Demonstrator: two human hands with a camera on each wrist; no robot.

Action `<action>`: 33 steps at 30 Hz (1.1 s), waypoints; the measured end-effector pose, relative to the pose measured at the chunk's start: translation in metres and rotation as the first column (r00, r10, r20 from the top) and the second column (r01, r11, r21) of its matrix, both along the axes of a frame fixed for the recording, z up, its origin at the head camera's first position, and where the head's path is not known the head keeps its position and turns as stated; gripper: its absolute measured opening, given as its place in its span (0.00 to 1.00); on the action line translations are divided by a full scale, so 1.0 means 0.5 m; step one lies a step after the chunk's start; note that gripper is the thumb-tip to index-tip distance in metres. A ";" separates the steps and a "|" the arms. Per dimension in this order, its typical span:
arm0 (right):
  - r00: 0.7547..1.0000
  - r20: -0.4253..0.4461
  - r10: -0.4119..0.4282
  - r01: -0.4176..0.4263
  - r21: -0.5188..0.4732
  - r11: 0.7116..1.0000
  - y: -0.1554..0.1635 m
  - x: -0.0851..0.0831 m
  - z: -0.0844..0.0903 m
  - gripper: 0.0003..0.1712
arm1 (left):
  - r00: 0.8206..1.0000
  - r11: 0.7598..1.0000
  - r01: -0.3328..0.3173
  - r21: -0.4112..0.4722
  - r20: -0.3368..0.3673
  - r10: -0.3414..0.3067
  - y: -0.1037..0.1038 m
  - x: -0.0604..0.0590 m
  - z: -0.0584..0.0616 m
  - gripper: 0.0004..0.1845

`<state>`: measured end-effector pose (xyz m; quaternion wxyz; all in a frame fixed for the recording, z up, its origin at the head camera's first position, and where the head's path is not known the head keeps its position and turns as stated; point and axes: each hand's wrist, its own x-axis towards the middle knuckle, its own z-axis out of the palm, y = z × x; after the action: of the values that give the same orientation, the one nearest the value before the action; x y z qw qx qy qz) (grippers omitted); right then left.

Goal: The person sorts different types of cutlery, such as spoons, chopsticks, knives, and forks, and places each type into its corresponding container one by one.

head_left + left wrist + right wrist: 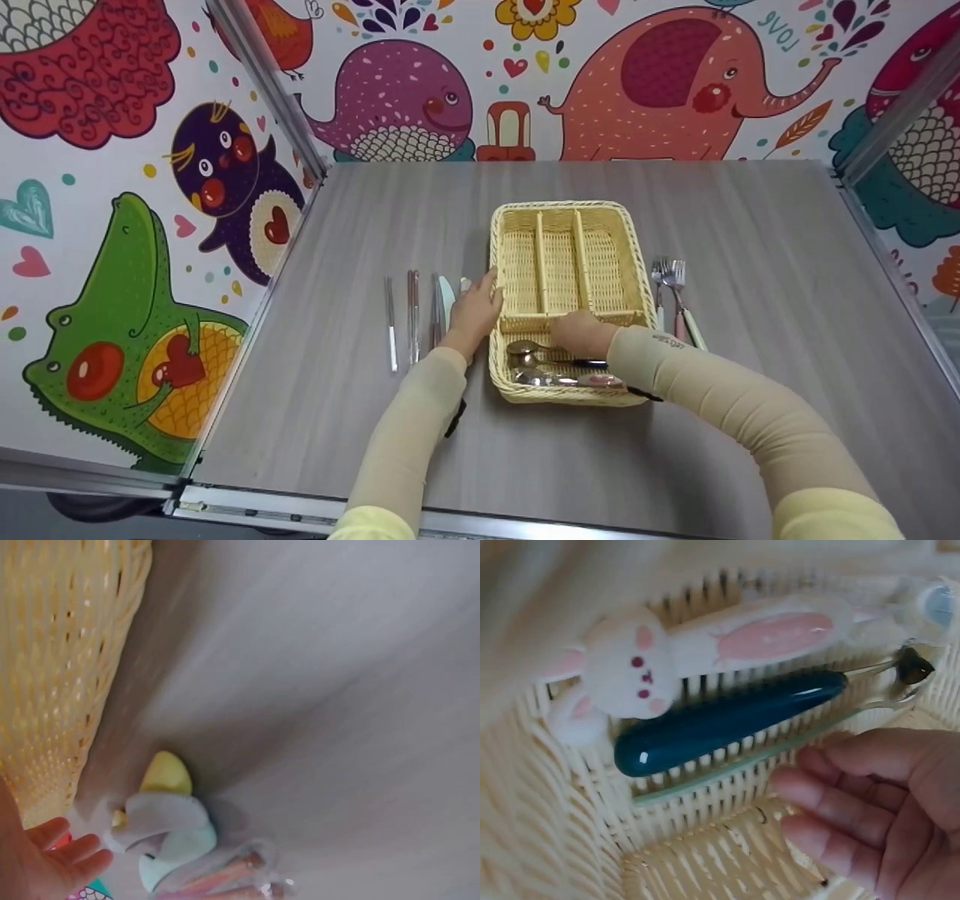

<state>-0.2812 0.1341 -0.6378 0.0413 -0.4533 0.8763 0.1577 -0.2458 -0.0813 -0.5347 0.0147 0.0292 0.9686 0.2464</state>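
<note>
A wicker basket (491, 360) with divided compartments stands between both hands. My left hand (474, 315) is at its left side, fingers extended along the wall; in the left wrist view these fingers (73, 855) look straight and hold nothing. My right hand (583, 335) reaches into the front compartment. Its loosely bent fingers (817, 802) lie right beside a spoon with a thin pale green handle (742, 763). Next to that are a spoon with a dark blue handle (735, 724) and a spoon with a white rabbit handle (634, 664). Their bowls point left in the head view.
Left of the basket lie table knives (447, 294) and pairs of chopsticks (391, 326) (413, 319). Several forks (673, 274) with coloured handles lie close to its right side. Printed cartoon walls (420, 97) border the grey table (330, 420).
</note>
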 end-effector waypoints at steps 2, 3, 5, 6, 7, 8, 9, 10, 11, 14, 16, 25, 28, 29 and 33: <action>1.000 0.024 0.008 -0.008 -0.016 1.000 -0.008 0.020 0.040 0.11 | 1.000 1.000 0.001 -0.004 -0.008 -0.001 0.000 0.000 -0.001 0.25; 0.997 0.073 -0.009 0.010 -0.003 1.000 -0.017 0.032 0.074 0.12 | 1.000 1.000 0.003 -0.009 -0.012 -0.003 0.000 0.000 -0.001 0.25; 0.990 0.137 -0.031 0.034 -0.019 0.999 -0.026 0.052 0.127 0.12 | 1.000 1.000 0.005 -0.020 -0.018 -0.005 0.001 0.000 -0.002 0.25; 0.979 0.190 -0.077 0.078 0.000 0.997 -0.036 0.071 0.173 0.11 | 1.000 1.000 0.006 -0.024 -0.020 -0.006 0.001 0.000 -0.001 0.25; 0.970 0.225 -0.094 0.101 -0.017 0.995 -0.035 0.069 0.175 0.11 | 1.000 1.000 0.007 -0.027 -0.023 -0.008 0.001 0.001 -0.001 0.25; 0.952 0.278 -0.126 0.139 -0.028 0.990 -0.041 0.089 0.225 0.11 | 1.000 1.000 0.009 -0.029 -0.023 -0.010 0.001 0.001 -0.001 0.25; 0.939 0.315 -0.137 0.160 -0.051 0.986 -0.040 0.086 0.231 0.11 | 1.000 1.000 0.010 -0.026 -0.022 -0.010 0.002 0.001 -0.001 0.25; 0.928 0.345 -0.139 0.180 -0.088 0.980 -0.038 0.092 0.250 0.12 | 1.000 1.000 0.010 -0.024 -0.022 -0.010 0.002 0.001 -0.001 0.25; 0.900 0.394 -0.185 0.230 -0.072 0.970 -0.042 0.104 0.288 0.11 | 1.000 1.000 0.010 -0.021 -0.022 -0.010 0.002 0.001 -0.002 0.25; 0.865 0.472 -0.170 0.287 -0.189 0.939 -0.019 0.101 0.324 0.07 | 1.000 1.000 0.009 -0.014 -0.026 -0.010 0.002 0.001 -0.002 0.25; 0.837 0.522 -0.168 0.344 -0.262 0.902 0.003 0.090 0.348 0.03 | 1.000 1.000 0.007 -0.013 -0.031 -0.008 0.001 0.001 -0.002 0.25; 0.667 0.686 -0.290 0.708 -0.464 0.532 0.178 0.014 0.414 0.10 | 1.000 1.000 -0.003 -0.002 -0.031 0.002 0.001 0.000 -0.001 0.24; 0.593 0.730 -0.340 0.793 -0.455 0.406 0.238 0.002 0.408 0.12 | 1.000 1.000 -0.001 -0.002 -0.026 0.001 0.001 -0.001 -0.002 0.24; 0.566 0.744 -0.355 0.817 -0.447 0.365 0.256 0.001 0.402 0.13 | 1.000 1.000 -0.001 -0.001 -0.024 0.001 0.001 -0.002 -0.001 0.24; 0.464 0.789 -0.403 0.885 -0.397 0.242 0.311 0.003 0.360 0.15 | 1.000 1.000 0.001 -0.003 -0.012 -0.001 0.001 -0.001 0.000 0.24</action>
<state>-0.2795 0.2897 -0.4578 0.1462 -0.0130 0.9012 -0.4078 -0.2463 -0.0807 -0.5348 0.0092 0.0310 0.9690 0.2448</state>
